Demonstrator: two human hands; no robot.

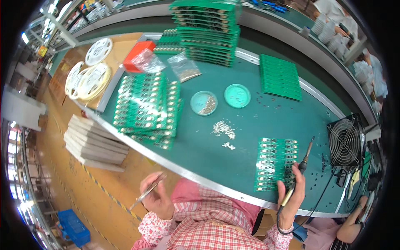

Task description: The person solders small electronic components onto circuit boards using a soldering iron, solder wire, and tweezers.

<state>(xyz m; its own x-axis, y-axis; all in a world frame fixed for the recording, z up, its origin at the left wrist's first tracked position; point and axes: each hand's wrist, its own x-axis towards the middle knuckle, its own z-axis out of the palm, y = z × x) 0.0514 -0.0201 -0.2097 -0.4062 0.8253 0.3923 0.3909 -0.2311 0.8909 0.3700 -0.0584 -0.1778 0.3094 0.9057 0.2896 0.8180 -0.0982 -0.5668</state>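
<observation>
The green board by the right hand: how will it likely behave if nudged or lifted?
The green board is probably stiff and light, being a thin panel. Lying flat on the green tabletop, it would likely slide rather than tip. Its rows of small parts may be fragile if gripped.

Striped tape (109, 194) crosses the orange floor (114, 179); a light (25, 38) glows.

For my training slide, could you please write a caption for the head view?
Left hand holding tweezers, right hand holding a soldering iron near a circuit board.
</observation>
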